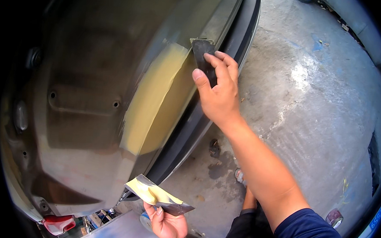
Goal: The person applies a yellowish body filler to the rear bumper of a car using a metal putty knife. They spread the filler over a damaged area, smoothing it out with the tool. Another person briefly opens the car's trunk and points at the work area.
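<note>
My right hand [220, 90] grips a flat dark spreader [202, 50], its pale-smeared far edge at the panel's upper right strip, just above a long band of yellow filler [150, 99]. The band lies along a creased edge of a dull brownish metal panel [85, 62], beside a black trim [176, 144]. Low in the view, my left hand [167, 225] holds a dark, bent mixing plate [175, 206] carrying a thick dollop of yellow filler [147, 194], just below and clear of the panel's lower end.
Stained concrete floor [293, 124] lies to the right, with my foot [239, 177] on it. A grey body part [359, 28] is at the upper right. A red lamp-like piece [58, 224], assorted clutter [99, 220] and a pale metal surface [107, 233] sit at the lower left.
</note>
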